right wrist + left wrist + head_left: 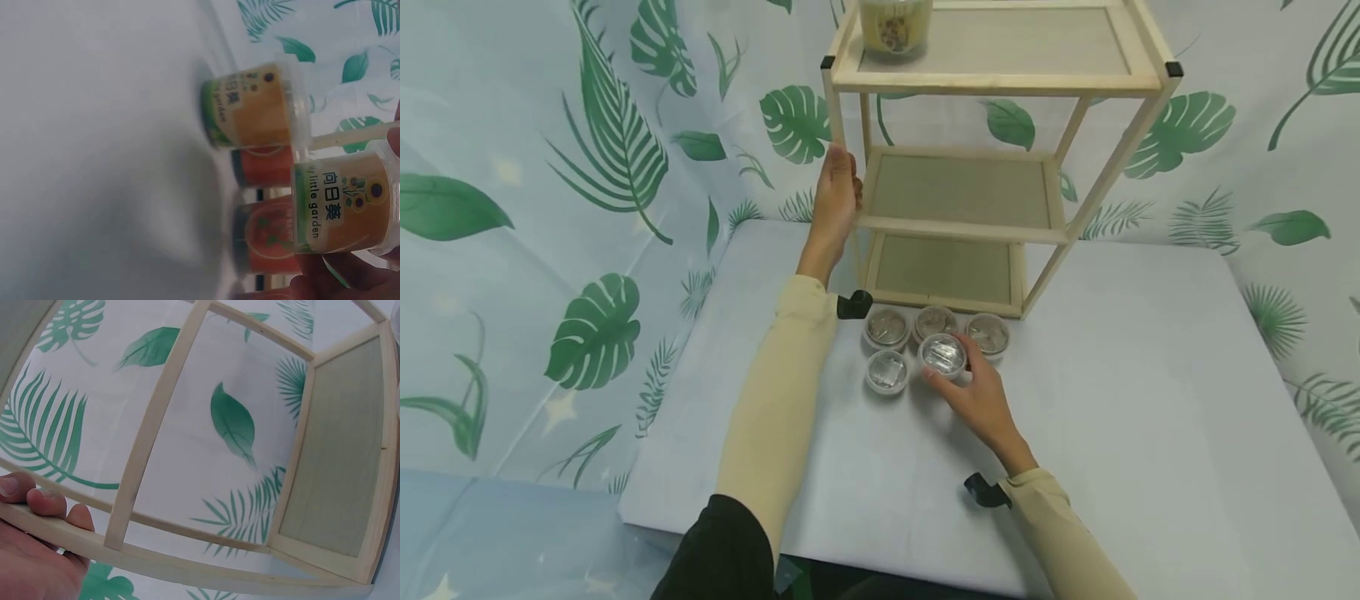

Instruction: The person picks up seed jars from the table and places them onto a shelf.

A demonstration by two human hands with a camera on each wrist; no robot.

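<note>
My left hand point(836, 196) grips the front left post of a wooden three-tier shelf rack point(992, 82). In the left wrist view the fingers point(47, 503) curl round that post. My right hand point(981, 400) holds a lidded plastic cup point(943, 356) by its sides, above the table. The right wrist view shows this cup's sunflower label point(340, 203), reading "My little garden". Around it on the table stand several similar cups: a front left cup point(887, 372), a back left cup point(886, 327), a middle cup point(936, 322) and a right cup point(988, 335).
Another yellow-labelled cup point(895, 27) stands on the rack's top tier, at the left. The middle tier point(966, 190) and bottom tier point(943, 268) lie below. A white table point(1150, 417) carries the rack, with leaf-print cloth point(602, 150) behind and beside it.
</note>
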